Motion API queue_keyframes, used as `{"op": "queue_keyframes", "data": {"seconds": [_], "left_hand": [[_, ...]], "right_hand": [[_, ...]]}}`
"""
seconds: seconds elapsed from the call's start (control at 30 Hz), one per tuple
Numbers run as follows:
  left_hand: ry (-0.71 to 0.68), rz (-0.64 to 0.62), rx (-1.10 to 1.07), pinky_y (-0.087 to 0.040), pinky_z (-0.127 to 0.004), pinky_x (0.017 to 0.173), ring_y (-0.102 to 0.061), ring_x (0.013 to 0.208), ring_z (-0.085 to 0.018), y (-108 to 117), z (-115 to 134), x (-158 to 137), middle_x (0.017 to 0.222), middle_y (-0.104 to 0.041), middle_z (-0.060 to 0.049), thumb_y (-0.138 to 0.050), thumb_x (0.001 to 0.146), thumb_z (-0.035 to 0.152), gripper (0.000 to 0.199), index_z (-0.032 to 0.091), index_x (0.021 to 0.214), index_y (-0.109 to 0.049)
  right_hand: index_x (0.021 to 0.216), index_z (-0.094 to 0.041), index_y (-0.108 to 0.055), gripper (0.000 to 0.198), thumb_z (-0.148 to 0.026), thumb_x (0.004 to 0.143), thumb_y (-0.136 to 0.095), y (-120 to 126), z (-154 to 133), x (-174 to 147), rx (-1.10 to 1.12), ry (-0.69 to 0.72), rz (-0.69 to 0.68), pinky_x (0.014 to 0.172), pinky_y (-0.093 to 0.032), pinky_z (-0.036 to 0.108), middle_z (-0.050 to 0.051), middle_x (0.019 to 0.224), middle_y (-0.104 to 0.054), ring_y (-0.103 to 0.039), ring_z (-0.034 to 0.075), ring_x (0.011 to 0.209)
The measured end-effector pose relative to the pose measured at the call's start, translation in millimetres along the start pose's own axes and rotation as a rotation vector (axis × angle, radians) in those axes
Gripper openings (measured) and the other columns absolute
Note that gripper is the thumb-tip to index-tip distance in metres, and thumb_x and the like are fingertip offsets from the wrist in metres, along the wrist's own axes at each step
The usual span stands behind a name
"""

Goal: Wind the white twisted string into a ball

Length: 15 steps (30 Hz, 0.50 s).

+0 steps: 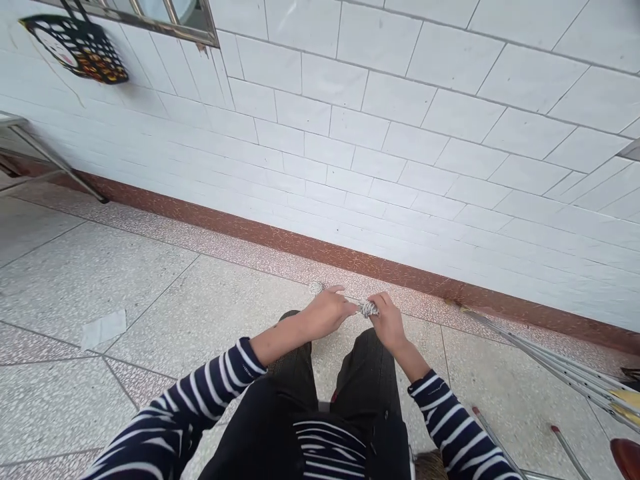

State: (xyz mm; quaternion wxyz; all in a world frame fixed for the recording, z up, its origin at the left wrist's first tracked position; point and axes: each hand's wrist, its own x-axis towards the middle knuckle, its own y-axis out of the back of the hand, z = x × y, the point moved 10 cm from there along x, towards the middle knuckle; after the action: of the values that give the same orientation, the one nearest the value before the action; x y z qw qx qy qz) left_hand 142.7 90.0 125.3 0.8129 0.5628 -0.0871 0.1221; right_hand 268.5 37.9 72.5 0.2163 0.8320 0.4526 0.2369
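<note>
Lap: dark trousers (370,363), knees apart, both hands working just past them.
Right hand (389,321): fingers closed on a grey-and-white cord bundle (369,308), held up between the hands.
Left hand (324,313): fingers curled, tips right beside that bundle; whether they pinch a strand, I can't tell.
Speckled ball (315,288): peeking out just beyond the left hand.
Terrazzo floor (220,300): flat white tissue (104,330) over on the left.
Tiled wall (350,133): red-brown skirting (270,238) below, patterned bag (85,50) hanging upper left.
</note>
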Motion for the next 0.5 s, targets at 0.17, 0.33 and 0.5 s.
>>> {"op": "queue_keyframes", "data": {"seconds": [0.17,0.33,0.5], "left_hand": [[0.075,-0.010,-0.099,-0.033,-0.039,0.106,-0.058,0.064,-0.014,-7.3,-32.2,16.9,0.067,-0.066,0.001,-0.040,0.094,0.015,0.028,0.018,0.084,-0.066],[0.313,-0.090,-0.451,-0.042,-0.024,0.071,-0.059,0.069,-0.015,-60.1,-50.6,-1.9,0.072,-0.068,-0.001,-0.048,0.089,0.018,0.022,0.015,0.076,-0.065],[0.411,-0.140,-0.633,-0.038,-0.021,0.065,-0.057,0.067,-0.013,-88.7,-39.8,-29.3,0.069,-0.065,-0.001,-0.049,0.090,0.026,0.029,0.014,0.069,-0.063]], "right_hand": [[0.086,-0.023,-0.061,0.026,-0.011,0.063,-0.057,-31.8,-19.8,-44.2,0.106,-0.026,-0.063,0.068,-0.044,0.030,0.002,0.090,-0.058,-0.054,0.020,0.077],[0.092,-0.021,-0.054,0.022,-0.030,0.072,-0.059,-31.5,-21.4,-50.9,0.311,-0.181,-0.032,0.046,-0.045,0.026,-0.001,0.075,-0.062,-0.054,0.016,0.057],[0.087,-0.022,-0.050,0.024,-0.040,0.074,-0.057,-5.3,-5.3,-36.1,0.356,-0.293,0.084,0.043,-0.047,0.029,0.000,0.073,-0.064,-0.055,0.016,0.050]]}}
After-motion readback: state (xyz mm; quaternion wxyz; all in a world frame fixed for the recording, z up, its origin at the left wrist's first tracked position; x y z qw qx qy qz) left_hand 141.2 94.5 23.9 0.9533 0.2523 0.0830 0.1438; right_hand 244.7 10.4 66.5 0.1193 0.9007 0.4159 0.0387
